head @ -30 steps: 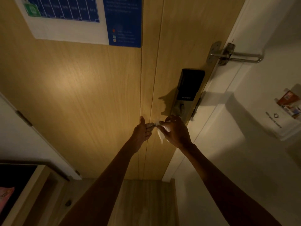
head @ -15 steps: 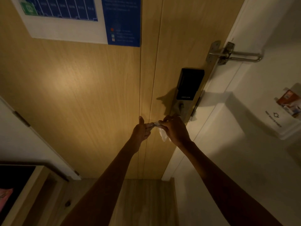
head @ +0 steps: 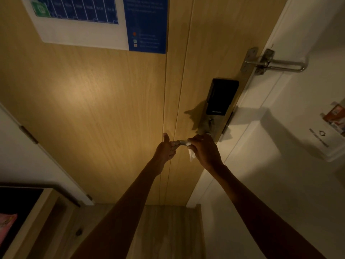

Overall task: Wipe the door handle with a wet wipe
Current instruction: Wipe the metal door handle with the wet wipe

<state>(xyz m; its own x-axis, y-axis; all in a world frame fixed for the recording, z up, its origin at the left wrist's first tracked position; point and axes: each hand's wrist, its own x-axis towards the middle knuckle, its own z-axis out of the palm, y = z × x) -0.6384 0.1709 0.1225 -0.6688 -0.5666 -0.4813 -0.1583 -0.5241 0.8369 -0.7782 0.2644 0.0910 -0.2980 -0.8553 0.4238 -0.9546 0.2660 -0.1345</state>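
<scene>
Both hands are working at the door handle [head: 182, 143], the landmark here, a metal lever sticking out leftward from below the black smart lock [head: 221, 97] on the wooden door [head: 97, 101]. Right hand [head: 204, 152] is curling closed over the handle's lock-side part, pinching the wet wipe [head: 191, 156] against it; a white corner is hanging below the handle. Left hand [head: 166, 149] is gripping the handle's free tip, fingers closed, thumb pointing up. A metal swing latch [head: 274, 63] is sitting above the handle, a blue-and-white evacuation poster [head: 104, 23] up-left of it.
</scene>
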